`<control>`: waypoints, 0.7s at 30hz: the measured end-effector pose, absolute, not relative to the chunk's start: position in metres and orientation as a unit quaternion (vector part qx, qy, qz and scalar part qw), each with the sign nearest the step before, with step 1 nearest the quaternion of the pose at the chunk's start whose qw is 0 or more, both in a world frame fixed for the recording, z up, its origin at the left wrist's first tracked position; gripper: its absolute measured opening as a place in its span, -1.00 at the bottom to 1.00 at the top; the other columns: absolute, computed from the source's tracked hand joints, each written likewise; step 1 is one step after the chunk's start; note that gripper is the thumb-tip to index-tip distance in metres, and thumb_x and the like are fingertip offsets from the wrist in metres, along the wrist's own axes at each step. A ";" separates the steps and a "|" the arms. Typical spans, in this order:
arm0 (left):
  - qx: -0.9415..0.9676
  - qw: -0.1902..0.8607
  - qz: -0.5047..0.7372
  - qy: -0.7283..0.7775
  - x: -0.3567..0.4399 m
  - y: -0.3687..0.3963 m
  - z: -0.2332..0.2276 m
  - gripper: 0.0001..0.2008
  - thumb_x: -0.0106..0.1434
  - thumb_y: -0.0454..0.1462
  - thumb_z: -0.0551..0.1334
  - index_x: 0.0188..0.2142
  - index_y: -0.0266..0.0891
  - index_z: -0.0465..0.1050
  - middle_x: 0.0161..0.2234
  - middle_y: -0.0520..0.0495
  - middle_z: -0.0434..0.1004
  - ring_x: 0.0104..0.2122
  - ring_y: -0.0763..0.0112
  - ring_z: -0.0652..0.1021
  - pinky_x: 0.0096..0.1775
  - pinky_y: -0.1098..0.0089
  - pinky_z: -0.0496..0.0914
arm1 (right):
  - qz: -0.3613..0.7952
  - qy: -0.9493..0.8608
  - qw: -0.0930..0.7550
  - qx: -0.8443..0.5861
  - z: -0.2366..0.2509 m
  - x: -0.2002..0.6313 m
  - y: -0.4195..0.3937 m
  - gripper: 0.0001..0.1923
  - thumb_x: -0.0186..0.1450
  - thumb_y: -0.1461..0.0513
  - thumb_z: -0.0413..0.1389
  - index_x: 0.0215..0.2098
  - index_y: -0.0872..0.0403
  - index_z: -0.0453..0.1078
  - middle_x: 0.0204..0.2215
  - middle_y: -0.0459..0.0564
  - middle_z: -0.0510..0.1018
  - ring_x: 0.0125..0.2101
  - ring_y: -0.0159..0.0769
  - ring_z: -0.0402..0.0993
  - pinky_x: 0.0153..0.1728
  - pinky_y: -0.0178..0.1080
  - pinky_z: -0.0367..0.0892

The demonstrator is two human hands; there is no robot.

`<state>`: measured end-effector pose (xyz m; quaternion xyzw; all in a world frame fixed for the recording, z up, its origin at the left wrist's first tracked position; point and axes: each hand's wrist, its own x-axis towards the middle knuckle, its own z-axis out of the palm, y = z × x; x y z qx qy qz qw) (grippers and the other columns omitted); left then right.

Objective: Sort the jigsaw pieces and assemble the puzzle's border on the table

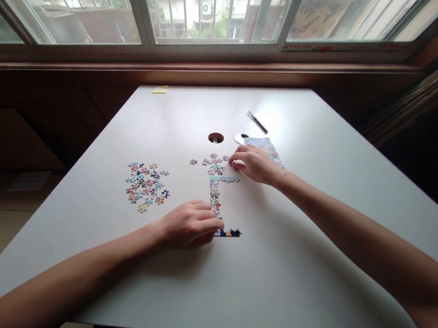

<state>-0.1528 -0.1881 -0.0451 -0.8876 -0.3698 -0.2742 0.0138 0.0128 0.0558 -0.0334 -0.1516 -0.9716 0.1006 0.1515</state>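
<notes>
A partly joined jigsaw puzzle [214,195] lies on the table as a strip down the left side, with short top and bottom edges running right. My left hand [192,225] rests over its lower left corner, fingers curled together; what they hold, if anything, is hidden. Above the top edge lies a small group of loose puzzle pieces [214,159]. My right hand [256,164] reaches to the right side of this group, thumb and fingers bent into a pinch. Anything between those fingertips is too small to make out. A larger scatter of loose pieces [144,183] lies left of the puzzle.
A colourful printed sheet or packet [270,147] lies partly behind my right hand. Beyond it is a pen [258,122]. The white table [309,278] has a round hole [216,138], a round cover [241,138] and a yellow note [160,90] near the far edge.
</notes>
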 end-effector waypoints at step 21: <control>-0.881 -0.011 -0.288 -0.375 -0.152 -0.188 -0.041 -0.86 0.35 -0.38 0.09 -0.18 -0.24 0.41 -0.46 -0.04 0.45 -0.44 0.38 0.43 -0.34 0.36 0.32 | 0.441 -0.847 0.199 -0.220 -0.036 0.104 -0.045 -0.76 0.31 0.08 0.19 -0.16 0.05 0.53 -0.40 -0.03 0.57 -0.44 -0.34 0.42 -0.42 -0.26 0.37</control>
